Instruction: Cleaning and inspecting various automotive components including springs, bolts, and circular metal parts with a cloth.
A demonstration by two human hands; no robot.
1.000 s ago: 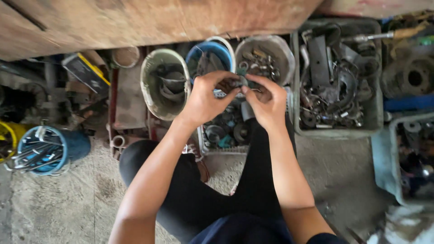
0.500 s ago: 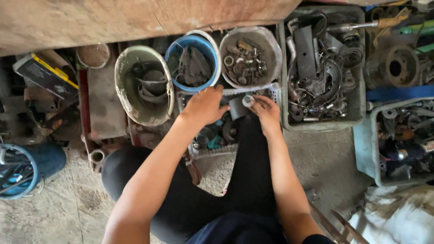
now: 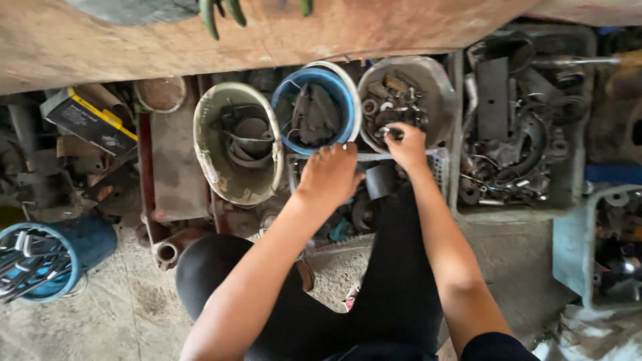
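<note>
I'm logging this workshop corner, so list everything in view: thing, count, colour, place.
Wooden bench top: one, brown, across the top.
Round blue plastic bucket: one, centre, holding dark parts.
Round grey tub of small metal fittings: one, right of the blue bucket.
Dirty cream plastic bucket: one, left of centre.
Grey rectangular crate of dark scrap metal: one, right.
Blue can of metal rods: one, lower left.
Yellow and black box: one, upper left.
Left hand: over a white mesh basket.
Right hand: fingers in the grey tub; grip unclear.
</note>
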